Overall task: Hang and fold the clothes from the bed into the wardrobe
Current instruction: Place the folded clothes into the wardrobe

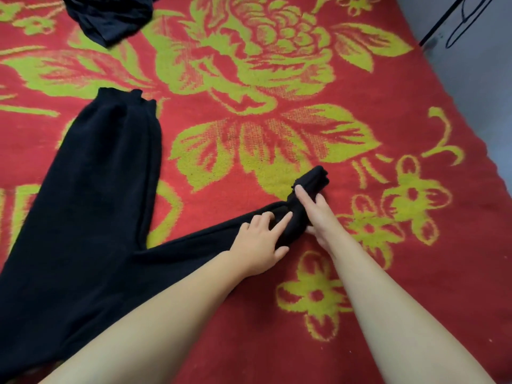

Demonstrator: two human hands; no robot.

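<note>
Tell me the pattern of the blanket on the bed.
Red blanket with yellow-green flowers and leaves, in the head view.

Two bare forearms, no sleeves in view, left hand [260,239], right hand [315,214], seemingly no rings or watch

Black trousers [83,195]: soft knit, spread flat on the bed in a V. 1 leg runs up toward the far left, its cuffed hem open-ended; the other angles right, its end bunched and rolled.
Dark garment [110,15]: crumpled heap at the top left edge, well apart from the trousers, partly out of view.
</note>
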